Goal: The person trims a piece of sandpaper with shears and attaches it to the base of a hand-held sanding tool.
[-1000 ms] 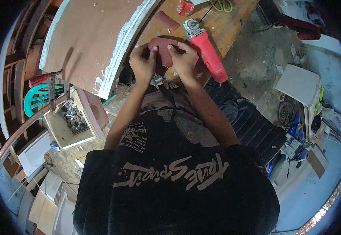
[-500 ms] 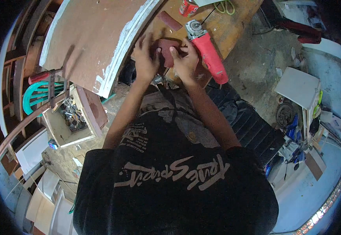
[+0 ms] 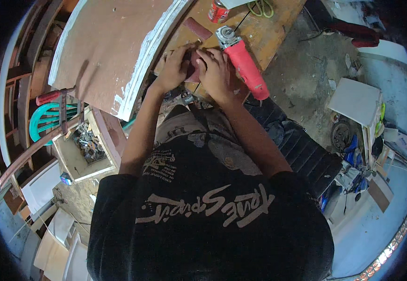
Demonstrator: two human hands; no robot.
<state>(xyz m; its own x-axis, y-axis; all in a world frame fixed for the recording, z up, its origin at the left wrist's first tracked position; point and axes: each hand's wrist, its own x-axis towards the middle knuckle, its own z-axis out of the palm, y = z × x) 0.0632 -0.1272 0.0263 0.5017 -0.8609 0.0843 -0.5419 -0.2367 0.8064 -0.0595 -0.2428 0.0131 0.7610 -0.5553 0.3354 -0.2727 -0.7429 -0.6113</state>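
Between my two hands, close to the table's near edge, is a reddish-brown piece of sandpaper (image 3: 193, 71). My left hand (image 3: 171, 71) grips its left side with curled fingers. My right hand (image 3: 216, 74) bends over its right side, covering much of the sheet. Just right of that hand lies a red angle grinder (image 3: 247, 65), its metal head pointing away from me. A second strip of sandpaper (image 3: 198, 29) rests on the wooden table (image 3: 278, 33) beyond my fingers.
A large curved panel (image 3: 105, 47) with a white-smeared edge stands to the left. Behind the grinder are a red can (image 3: 218, 11) and a yellow-green cord (image 3: 261, 8). Lower left, a wooden box (image 3: 74, 161) holds metal bits. A black ribbed seat (image 3: 301, 157) lies right of me.
My fingers have folded down over the sandpaper, and my right hand has slid left, nearer to my left hand. The sheet is more covered than before. The view has shifted slightly.
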